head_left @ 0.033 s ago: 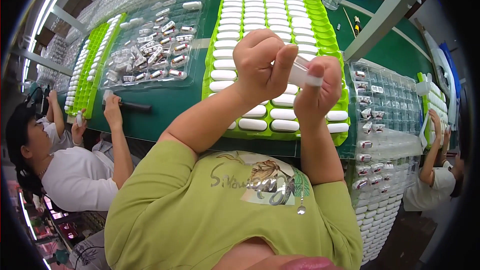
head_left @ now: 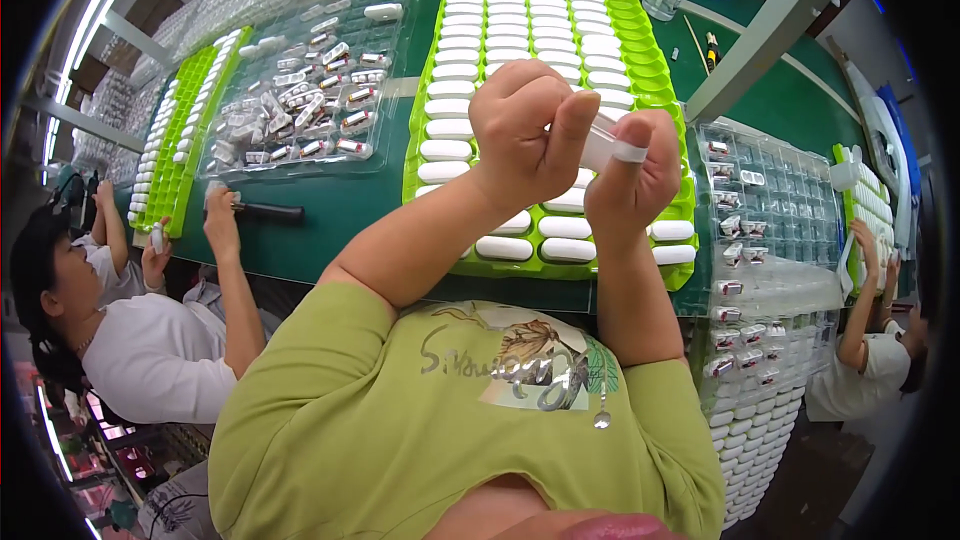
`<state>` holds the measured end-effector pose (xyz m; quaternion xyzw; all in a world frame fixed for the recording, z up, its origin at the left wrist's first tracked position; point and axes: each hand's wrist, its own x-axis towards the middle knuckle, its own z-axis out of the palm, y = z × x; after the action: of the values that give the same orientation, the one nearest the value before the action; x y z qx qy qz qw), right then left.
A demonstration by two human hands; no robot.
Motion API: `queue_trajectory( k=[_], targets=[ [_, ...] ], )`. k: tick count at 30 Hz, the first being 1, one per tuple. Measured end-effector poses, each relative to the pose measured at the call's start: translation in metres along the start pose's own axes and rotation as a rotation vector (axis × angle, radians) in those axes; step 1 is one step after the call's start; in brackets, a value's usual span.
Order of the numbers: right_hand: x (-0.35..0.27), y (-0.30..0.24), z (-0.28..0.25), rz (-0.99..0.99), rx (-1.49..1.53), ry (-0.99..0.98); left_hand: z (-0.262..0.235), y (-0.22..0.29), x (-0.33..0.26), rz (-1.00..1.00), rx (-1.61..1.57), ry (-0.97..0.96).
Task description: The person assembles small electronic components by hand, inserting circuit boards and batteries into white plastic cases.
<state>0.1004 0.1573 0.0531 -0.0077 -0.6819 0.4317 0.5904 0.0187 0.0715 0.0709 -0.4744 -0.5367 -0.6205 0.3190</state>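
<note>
Above the green tray, both my hands are raised close together and curled around a small white, partly translucent piece (head_left: 599,147). Its ends are covered by my fingers, so its exact kind is hidden. My left hand (head_left: 517,130) is closed, its thumb pointing up against the piece. My right hand (head_left: 640,172) grips the other end, with a pale band wrapped around the thumb. Beneath them lies a bright green tray (head_left: 657,70) holding rows of white, rounded oblong cases (head_left: 504,248); the slots along its right side at the far end hold no case.
Left of the tray sits a clear plastic tray (head_left: 388,30) of small metallic parts. A second green tray (head_left: 180,130) lies beyond it. Clear blister trays (head_left: 790,180) are at right, near a slanted metal post (head_left: 765,30). Co-workers (head_left: 160,350) work on both sides.
My right thumb has shifted slightly upward against the piece. At left, the co-worker's hand has moved a little. Both my hands keep their grip.
</note>
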Motion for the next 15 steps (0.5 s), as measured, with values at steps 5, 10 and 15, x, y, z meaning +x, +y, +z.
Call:
queue_trajectory(
  k=[5, 10, 15],
  targets=[
    [0.015, 0.006, 0.01, -0.201, -0.138, 0.121, 0.008, -0.005, 0.01, -0.011, 0.073, 0.079],
    [0.025, -0.005, 0.026, -0.097, -0.141, 0.159, 0.004, -0.007, 0.021, -0.024, 0.154, 0.117],
    [0.04, -0.015, 0.044, -0.017, 0.05, 0.272, 0.006, -0.002, 0.034, 0.082, 0.087, 0.256]
  ],
)
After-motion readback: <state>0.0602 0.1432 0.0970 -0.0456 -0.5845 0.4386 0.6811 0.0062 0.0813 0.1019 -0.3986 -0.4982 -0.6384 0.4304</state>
